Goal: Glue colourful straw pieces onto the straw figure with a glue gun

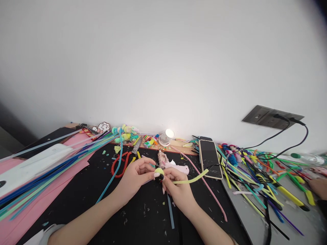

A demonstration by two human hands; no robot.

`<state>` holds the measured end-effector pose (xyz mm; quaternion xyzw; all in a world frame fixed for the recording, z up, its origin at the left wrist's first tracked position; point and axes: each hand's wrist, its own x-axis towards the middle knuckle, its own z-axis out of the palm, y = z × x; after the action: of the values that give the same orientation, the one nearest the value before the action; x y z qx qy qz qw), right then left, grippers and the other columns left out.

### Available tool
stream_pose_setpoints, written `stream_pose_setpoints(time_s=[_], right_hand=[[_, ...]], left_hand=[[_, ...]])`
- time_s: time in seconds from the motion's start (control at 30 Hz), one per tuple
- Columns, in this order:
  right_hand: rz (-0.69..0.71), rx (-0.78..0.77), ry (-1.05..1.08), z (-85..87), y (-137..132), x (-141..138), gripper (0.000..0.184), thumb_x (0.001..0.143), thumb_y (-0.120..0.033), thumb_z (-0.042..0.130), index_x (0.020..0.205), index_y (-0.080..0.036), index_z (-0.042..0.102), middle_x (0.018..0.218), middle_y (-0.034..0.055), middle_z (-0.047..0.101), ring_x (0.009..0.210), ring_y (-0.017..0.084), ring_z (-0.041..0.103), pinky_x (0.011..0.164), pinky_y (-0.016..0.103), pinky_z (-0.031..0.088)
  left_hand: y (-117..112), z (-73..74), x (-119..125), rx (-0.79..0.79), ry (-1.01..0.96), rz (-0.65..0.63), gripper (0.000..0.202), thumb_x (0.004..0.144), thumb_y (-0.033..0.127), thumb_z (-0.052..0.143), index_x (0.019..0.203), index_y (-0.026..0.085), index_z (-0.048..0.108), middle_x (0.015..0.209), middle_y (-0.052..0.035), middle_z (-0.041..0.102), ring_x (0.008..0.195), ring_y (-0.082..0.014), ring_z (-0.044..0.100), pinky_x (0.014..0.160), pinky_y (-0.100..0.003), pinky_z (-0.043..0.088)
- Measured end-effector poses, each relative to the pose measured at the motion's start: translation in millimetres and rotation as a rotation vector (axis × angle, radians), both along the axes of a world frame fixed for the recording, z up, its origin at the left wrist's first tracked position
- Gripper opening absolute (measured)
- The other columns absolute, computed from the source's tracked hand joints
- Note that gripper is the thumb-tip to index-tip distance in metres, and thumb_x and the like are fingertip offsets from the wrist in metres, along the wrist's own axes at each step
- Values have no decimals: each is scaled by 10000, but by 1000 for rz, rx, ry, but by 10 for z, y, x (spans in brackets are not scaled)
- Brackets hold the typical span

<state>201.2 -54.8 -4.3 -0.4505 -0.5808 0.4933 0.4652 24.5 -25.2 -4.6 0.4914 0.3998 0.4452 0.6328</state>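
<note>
My left hand (134, 177) and my right hand (178, 190) meet over the black mat (84, 194). Both pinch a small coiled piece (159, 173) made of a yellow-green pipe cleaner wound around something black. The pipe cleaner's loose yellow-green tail (191, 179) runs out to the right from my right fingers. A pink glue gun (170, 164) lies just behind my hands. A pale blue stick (170, 211) lies on the mat under my right wrist.
Red-handled pliers (120, 164) and yellow-handled cutters (135, 149) lie left of the hands. A phone (209, 158) lies to the right. Long pipe cleaners fan out at left (51, 170) and pile at right (258, 170). Another person's hand (318, 188) is at the right edge.
</note>
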Motion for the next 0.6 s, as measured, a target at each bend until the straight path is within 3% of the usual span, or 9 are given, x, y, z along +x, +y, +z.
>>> stream_pose_setpoints(time_s=[0.17, 0.4, 0.6], right_hand=[[2, -3, 12, -47, 8, 10, 289, 878, -481, 671, 791, -207, 647, 488, -53, 537, 379, 92, 394, 390, 193, 279], [13, 6, 37, -46, 3, 12, 283, 887, -479, 676, 809, -209, 650, 491, -57, 534, 383, 94, 412, 394, 194, 303], [17, 1, 58, -28, 0, 11, 278, 884, -472, 682, 813, -203, 656, 495, -54, 535, 386, 88, 393, 401, 194, 287]], left_hand=[[-4, 11, 6, 1, -26, 0, 301, 689, 256, 862, 930, 196, 692, 842, -16, 762, 760, -172, 701, 730, -294, 545], [-16, 30, 22, 27, 36, -13, 205, 769, 281, 797, 921, 191, 693, 673, 18, 703, 637, -147, 654, 672, -284, 523], [-33, 42, 25, 37, 63, -36, 225, 788, 332, 780, 938, 191, 689, 671, 17, 695, 625, -153, 656, 664, -289, 522]])
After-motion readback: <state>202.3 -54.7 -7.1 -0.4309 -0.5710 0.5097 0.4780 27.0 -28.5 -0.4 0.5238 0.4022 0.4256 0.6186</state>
